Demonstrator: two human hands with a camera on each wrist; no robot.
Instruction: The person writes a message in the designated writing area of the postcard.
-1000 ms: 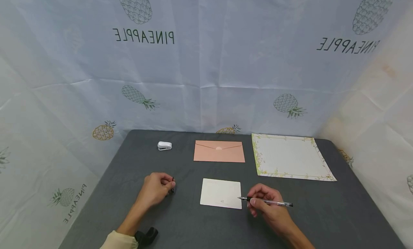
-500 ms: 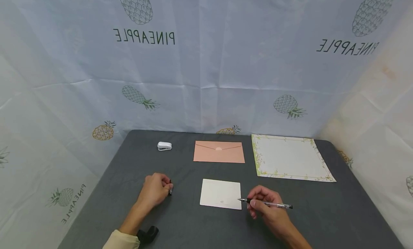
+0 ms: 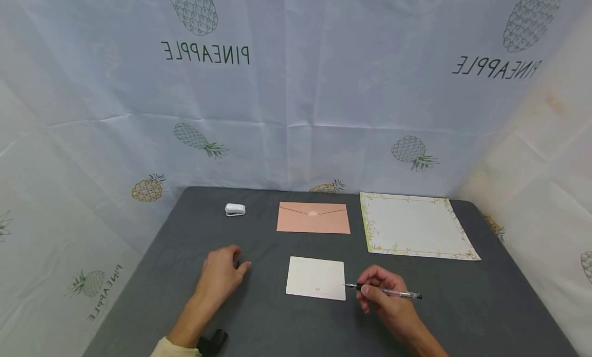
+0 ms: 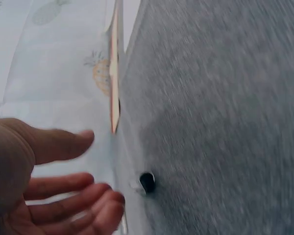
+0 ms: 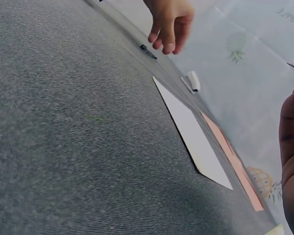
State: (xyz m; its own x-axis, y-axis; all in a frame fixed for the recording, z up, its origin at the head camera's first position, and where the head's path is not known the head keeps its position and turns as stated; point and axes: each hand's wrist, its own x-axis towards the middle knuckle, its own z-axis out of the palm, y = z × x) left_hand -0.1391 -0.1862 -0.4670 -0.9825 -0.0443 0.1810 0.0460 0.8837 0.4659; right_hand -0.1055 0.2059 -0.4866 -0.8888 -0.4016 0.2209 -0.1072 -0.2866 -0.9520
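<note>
My left hand (image 3: 222,275) hovers low over the left part of the table, thumb and fingers spread apart with nothing between them. A dark pen cap (image 5: 148,51) lies on the cloth just below it in the right wrist view; its round black end shows beyond the fingers in the left wrist view, and in the head view the hand mostly hides it. With thumb and fingers, my right hand (image 3: 386,298) pinches a clear-barrelled gel pen (image 3: 402,294). The uncapped tip points left, at the right edge of a small white card (image 3: 316,277) lying flat.
Behind the card lies a pink envelope (image 3: 313,221), flap side up. To its left sits a white mini stapler (image 3: 235,209), and to its right a sheet with a floral border (image 3: 416,226). A pineapple-print curtain (image 3: 296,90) hangs behind the dark table (image 3: 462,305).
The left hand moved slightly left with the pen cap, then let it go onto the table and spread its fingers. The right hand keeps the pen almost still, its tip shifting slightly right.
</note>
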